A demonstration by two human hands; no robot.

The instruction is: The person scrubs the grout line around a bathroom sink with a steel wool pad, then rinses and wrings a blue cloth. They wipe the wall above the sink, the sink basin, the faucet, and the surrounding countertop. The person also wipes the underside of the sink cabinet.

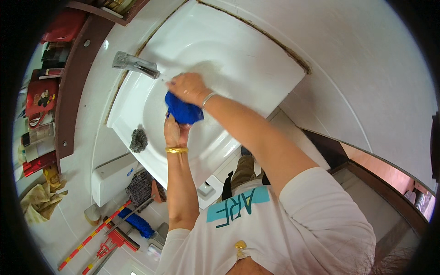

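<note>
Over the basin of a white washbasin (271, 82), my left hand (177, 132) holds a bright blue cloth (184, 109) from below, palm up. My right hand (188, 86) is at the top of the same cloth, close under the spout of a clear-and-chrome faucet (135, 64). That hand is slightly blurred, and whether its fingers grip the cloth is hard to tell. A grey scouring pad of metal wool (139, 141) rests on the washbasin's rim, left of my left hand.
A brown shelf (79, 86) with pouches and bottles lines the left wall. Below it hangs a stained cloth (43, 202). A white toilet tank (111, 177), mops (120, 237) and a broom (158, 192) stand at lower left. A wall bounds the washbasin at the right.
</note>
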